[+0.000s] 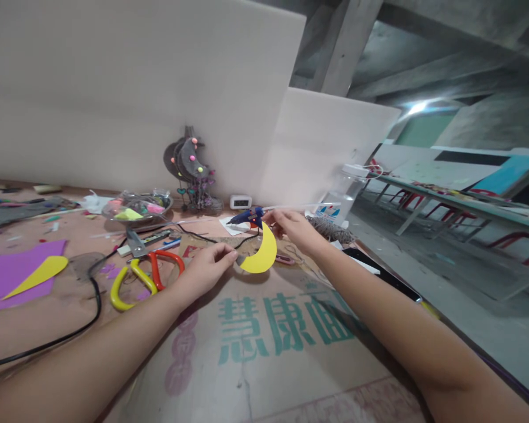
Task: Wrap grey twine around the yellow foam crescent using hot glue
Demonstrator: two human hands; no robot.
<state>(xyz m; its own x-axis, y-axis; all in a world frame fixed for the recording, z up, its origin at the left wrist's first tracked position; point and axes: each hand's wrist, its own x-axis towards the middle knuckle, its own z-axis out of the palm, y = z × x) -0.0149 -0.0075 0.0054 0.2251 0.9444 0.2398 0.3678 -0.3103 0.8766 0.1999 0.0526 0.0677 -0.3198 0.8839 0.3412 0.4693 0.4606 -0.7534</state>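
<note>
A yellow crescent cutout (264,254) is held up above the printed cardboard. My left hand (216,263) pinches its lower left tip between thumb and fingers. Close to the upper tip, the fingers of my right hand (291,228) are curled together beside the blue glue gun (252,217); what they grip, if anything, is hidden. The glue gun lies just behind the crescent, its nozzle toward the left, over a small white paper (233,226).
Scissors with yellow handles (122,288) and red-handled ones (154,271) lie left, near purple sheets (13,273) and a black cable (97,294). Behind stand a grey moon ornament (189,158), a small clock (240,202) and a plastic bottle (346,191).
</note>
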